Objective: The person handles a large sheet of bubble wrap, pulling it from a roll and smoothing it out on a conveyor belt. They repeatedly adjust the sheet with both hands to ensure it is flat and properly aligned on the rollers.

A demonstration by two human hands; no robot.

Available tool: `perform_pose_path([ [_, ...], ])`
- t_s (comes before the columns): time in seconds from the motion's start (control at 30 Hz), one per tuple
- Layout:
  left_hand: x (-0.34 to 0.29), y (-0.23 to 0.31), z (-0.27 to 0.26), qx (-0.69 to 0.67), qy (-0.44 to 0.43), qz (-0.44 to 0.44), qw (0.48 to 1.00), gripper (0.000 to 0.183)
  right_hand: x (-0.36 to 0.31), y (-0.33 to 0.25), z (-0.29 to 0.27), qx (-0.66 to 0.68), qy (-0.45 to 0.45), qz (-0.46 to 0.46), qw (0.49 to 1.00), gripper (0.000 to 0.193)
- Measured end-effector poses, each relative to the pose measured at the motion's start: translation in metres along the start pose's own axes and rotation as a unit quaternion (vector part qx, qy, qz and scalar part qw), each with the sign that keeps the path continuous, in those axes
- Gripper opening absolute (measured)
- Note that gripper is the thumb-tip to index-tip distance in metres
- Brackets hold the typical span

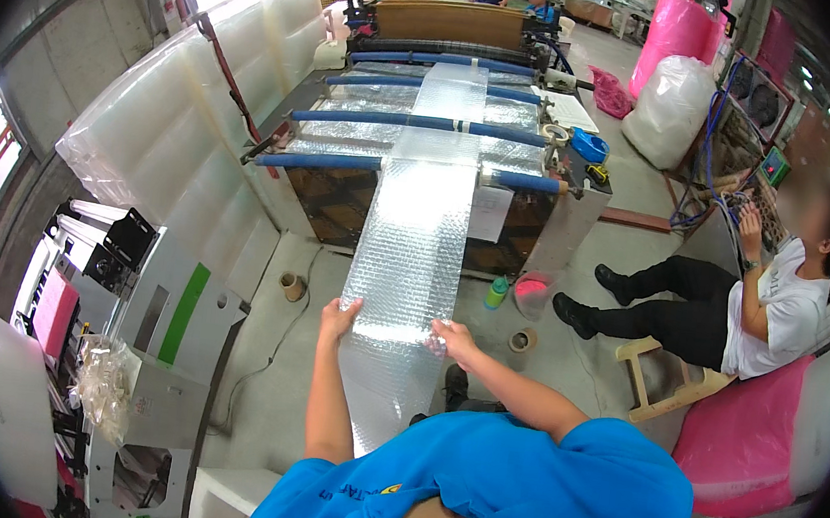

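Note:
A long strip of clear bubble wrap [411, 249] runs from the machine ahead down toward my body. My left hand [339, 319] grips its left edge, fingers curled over the film. At the right edge, my right hand [451, 338] pinches the wrap between thumb and fingers. Between both hands the sheet stays fairly flat and shiny, and its near end drops past my waist. Farther off, the strip passes over the blue rollers [324, 162] of the machine.
Bubble wrap rolls in clear film [182, 87] stand at the left, beside a white machine [163, 335]. A seated person [770, 303] is at the right. On the floor are a green bottle [497, 293], a pink-filled bin [532, 292] and cardboard cores [523, 340].

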State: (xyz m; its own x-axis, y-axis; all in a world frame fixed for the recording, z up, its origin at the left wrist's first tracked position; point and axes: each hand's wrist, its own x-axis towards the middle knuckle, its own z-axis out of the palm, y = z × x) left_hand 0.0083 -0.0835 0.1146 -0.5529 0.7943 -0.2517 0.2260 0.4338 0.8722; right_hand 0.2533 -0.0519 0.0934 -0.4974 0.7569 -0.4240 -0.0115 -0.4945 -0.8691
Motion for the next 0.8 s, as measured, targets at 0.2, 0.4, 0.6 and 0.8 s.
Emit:
perform_pose_path([
  [0.2, 0.021, -0.042, 0.008, -0.066, -0.034, -0.016, 0.997, 0.032, 0.025, 0.022, -0.022, -0.15, -0.013, 0.028, 0.988, 0.027],
  [0.4, 0.043, -0.097, 0.037, 0.084, -0.083, -0.083, 0.989, 0.063, 0.04, 0.043, -0.045, -0.27, -0.049, 0.086, 0.958, 0.026],
  [0.6, 0.081, -0.054, 0.065, 0.098, -0.064, -0.064, 0.991, 0.065, 0.084, 0.037, -0.068, -0.136, 0.029, 0.067, 0.988, 0.026],
  [0.8, 0.144, -0.028, 0.097, 0.098, -0.059, -0.079, 0.99, 0.069, 0.142, -0.002, -0.087, -0.106, 0.055, 0.021, 0.993, 0.026],
])
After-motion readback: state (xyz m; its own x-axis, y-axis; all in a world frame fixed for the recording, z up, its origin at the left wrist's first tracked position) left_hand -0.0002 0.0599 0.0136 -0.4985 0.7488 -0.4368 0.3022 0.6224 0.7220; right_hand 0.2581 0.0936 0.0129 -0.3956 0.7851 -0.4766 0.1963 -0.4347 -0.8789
